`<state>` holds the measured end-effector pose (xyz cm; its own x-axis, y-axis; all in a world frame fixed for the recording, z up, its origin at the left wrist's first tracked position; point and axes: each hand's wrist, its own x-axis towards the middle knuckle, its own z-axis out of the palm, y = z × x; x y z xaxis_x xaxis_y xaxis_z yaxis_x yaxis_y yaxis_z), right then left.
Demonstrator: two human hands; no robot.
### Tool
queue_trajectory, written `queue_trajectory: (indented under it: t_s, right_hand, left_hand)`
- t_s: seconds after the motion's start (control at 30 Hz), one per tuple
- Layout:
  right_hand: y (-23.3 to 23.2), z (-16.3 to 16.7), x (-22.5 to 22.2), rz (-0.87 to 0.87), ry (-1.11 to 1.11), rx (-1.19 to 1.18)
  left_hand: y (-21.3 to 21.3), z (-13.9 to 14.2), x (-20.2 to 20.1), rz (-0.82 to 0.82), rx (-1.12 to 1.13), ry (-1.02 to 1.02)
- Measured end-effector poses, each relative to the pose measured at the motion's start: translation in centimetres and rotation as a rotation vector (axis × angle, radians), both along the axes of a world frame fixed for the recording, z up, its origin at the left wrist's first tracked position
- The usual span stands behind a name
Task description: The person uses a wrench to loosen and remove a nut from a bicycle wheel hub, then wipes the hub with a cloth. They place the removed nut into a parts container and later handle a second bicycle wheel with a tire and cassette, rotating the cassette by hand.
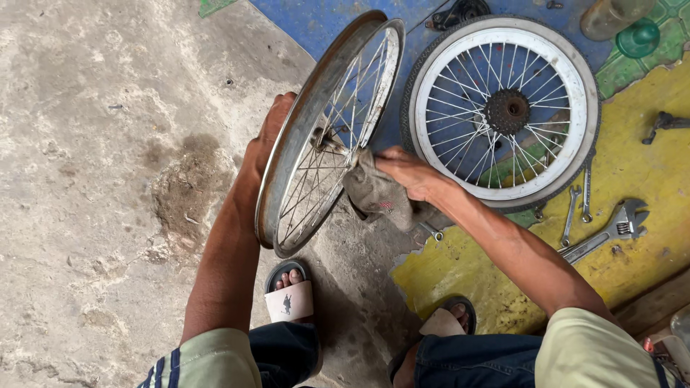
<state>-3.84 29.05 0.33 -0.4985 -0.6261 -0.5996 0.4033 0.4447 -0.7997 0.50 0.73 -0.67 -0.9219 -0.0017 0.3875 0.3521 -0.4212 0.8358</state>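
Bare wheel rim held on edge, grey rag pressed to its spokes.

My left hand (264, 141) wraps the outer edge of the bare metal rim (327, 136), fingers curled over it, keeping it upright and tilted on the concrete floor (93, 215) in front of my knees. My right hand (410, 172) is closed around a grey rag (377, 195) and pushes it against the spokes near the hub. Just right of the rim, a second wheel (505, 111) with a white rim, tyre and rear sprocket lies flat on a painted mat (640, 172) of blue, yellow and green patches. I see no packages or labels; at the top right stand a clear jar (611, 16), contents unreadable, and a green glass dish (638, 37). Spanners (573, 212) and an adjustable wrench (611, 230) lie on the yellow patch.
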Motion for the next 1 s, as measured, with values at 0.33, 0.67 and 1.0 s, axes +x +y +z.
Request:
queue_trajectory:
  t_s: [0.33, 0.67, 1.0]
  right_hand:
    - [2.6, -1.0, -0.1, 0.123, 0.315, 0.019]
    - [1.6, -2.8, -0.1, -0.248, -0.571, -0.219]
    - [0.4, 2.7, 2.1, 0.391, 1.073, 0.393]
  left_hand:
    - [-0.2, -0.5, -0.8, -0.049, -0.035, -0.071]
    - [-0.4, -0.6, -1.0, 0.084, -0.243, 0.214]
    - [-0.2, -0.5, -0.9, -0.034, -0.022, -0.021]
